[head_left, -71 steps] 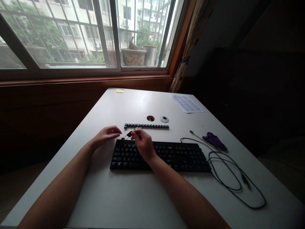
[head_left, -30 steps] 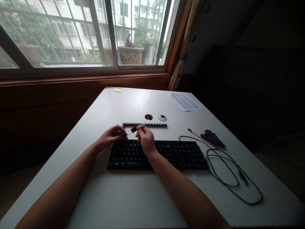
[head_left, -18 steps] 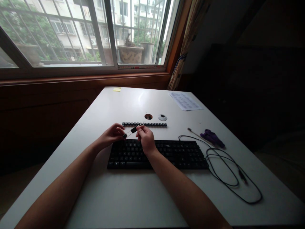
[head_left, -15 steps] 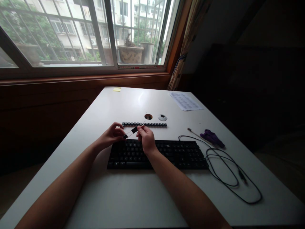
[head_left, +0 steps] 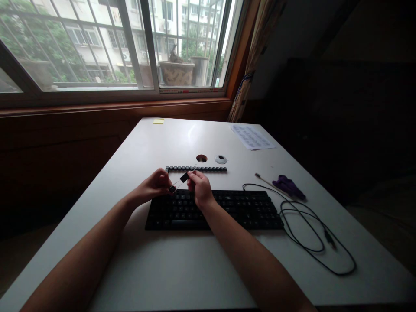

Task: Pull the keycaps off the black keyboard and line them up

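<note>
My right hand (head_left: 199, 186) is closed on a wire keycap puller with a black handle (head_left: 184, 177), held above the keyboard. Its thin wires run down to the left, to a small black keycap (head_left: 172, 189). My left hand (head_left: 158, 184) has its fingers pinched at that keycap. Below both hands lies the black keyboard (head_left: 240, 212), partly covered by my right hand and forearm. Just beyond it, several loose black keycaps (head_left: 211, 169) stand in a row on the white table.
A coiled black cable (head_left: 308, 249) lies right of the keyboard, near a purple cloth (head_left: 288, 186) and a thin brush (head_left: 269, 182). Farther back are a round hole (head_left: 201, 158), its grey cover (head_left: 221, 159), printed paper (head_left: 252, 137) and a yellow note (head_left: 158, 121).
The keycap at my left fingertips has shifted slightly down and turned a little. Both hands keep their hold; the whole view has moved slightly.
</note>
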`<act>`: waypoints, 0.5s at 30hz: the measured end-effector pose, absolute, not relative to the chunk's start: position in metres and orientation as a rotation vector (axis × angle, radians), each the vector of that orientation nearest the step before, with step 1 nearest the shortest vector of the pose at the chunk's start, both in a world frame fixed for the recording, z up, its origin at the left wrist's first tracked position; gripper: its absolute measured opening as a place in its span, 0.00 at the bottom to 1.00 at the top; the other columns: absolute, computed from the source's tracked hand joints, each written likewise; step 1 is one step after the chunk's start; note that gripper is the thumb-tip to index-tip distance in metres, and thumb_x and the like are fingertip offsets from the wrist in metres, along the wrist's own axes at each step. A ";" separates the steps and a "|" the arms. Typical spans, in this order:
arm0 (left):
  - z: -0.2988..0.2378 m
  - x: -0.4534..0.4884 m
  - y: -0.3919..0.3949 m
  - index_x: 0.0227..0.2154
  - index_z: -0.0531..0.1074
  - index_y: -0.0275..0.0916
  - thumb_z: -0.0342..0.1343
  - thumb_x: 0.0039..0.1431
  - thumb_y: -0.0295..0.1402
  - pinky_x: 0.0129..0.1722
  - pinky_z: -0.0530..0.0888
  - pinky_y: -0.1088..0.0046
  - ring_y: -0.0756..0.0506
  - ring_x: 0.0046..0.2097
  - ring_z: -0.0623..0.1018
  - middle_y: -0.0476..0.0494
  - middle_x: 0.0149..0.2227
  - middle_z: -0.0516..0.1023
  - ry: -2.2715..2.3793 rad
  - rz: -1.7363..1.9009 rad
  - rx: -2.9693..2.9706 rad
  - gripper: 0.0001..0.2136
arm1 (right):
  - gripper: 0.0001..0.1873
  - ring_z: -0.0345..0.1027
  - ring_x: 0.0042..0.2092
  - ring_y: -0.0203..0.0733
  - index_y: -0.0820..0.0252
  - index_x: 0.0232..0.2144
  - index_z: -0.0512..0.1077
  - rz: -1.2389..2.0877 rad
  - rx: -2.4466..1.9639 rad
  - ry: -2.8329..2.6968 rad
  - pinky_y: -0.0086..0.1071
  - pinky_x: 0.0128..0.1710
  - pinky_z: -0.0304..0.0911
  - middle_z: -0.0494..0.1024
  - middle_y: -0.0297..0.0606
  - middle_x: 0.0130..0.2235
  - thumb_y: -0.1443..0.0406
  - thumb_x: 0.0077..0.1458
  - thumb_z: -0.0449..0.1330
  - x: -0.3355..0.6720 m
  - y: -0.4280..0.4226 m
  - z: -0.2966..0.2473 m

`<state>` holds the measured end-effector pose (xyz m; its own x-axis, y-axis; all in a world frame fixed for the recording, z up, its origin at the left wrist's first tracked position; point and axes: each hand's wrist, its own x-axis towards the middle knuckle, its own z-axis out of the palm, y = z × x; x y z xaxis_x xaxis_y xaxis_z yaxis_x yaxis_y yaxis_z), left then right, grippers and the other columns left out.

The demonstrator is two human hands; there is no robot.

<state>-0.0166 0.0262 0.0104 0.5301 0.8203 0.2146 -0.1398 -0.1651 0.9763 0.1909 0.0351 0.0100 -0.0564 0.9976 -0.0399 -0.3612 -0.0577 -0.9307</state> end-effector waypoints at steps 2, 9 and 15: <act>0.009 -0.017 0.026 0.43 0.63 0.41 0.64 0.57 0.28 0.40 0.76 0.68 0.46 0.39 0.80 0.46 0.37 0.78 0.620 0.942 1.485 0.16 | 0.13 0.54 0.20 0.31 0.59 0.24 0.67 1.434 -0.940 -0.950 0.27 0.19 0.50 0.66 0.28 0.19 0.57 0.50 0.61 0.191 0.035 0.010; 0.003 -0.020 0.028 0.39 0.67 0.37 0.65 0.55 0.28 0.43 0.76 0.66 0.46 0.39 0.79 0.45 0.37 0.78 0.675 0.928 1.459 0.13 | 0.13 0.56 0.19 0.30 0.59 0.24 0.67 1.440 -0.949 -0.993 0.26 0.19 0.51 0.67 0.28 0.19 0.56 0.51 0.61 0.191 0.037 0.008; 0.007 -0.018 0.025 0.38 0.68 0.36 0.66 0.54 0.28 0.41 0.76 0.67 0.44 0.42 0.78 0.44 0.38 0.77 0.689 0.915 1.473 0.13 | 0.17 0.63 0.22 0.32 0.60 0.37 0.70 1.238 -1.092 -1.209 0.27 0.21 0.60 0.73 0.32 0.28 0.52 0.57 0.57 0.189 0.039 0.003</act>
<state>-0.0177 0.0254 0.0069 0.5135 0.8456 0.1459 -0.0927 -0.1143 0.9891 0.1893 0.0386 0.0026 -0.0429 0.9976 0.0543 -0.0779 0.0508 -0.9957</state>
